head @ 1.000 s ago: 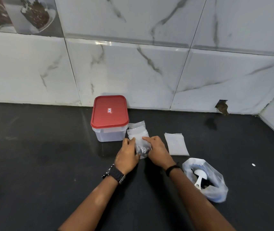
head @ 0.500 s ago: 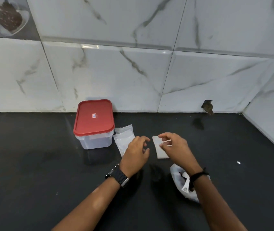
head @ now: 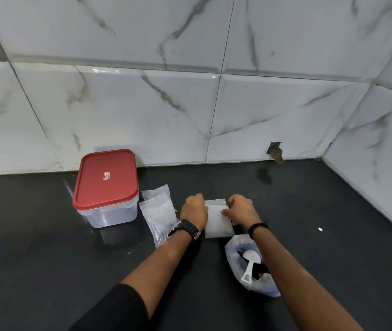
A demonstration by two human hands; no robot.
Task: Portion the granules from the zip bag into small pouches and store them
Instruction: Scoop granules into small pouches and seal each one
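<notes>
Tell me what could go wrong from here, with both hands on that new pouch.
1. The open zip bag of dark granules lies on its side with the white scoop in it, just under the right forearm; a careless draw-back might spill it.
2. Both hands, left and right, pinch the small pouch at its top edge; thin plastic could slip or tear.
3. The red-lidded container is shut, so storing needs a free hand.

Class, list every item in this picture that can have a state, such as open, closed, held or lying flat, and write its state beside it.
Container: red lid on, closed.
Clear pouches: lying flat beside the container.
Small white pouch: on the counter, held at its top by both hands.
Left hand: grips the pouch.
Right hand: pinches the pouch.
Zip bag: open, white scoop inside.
</notes>
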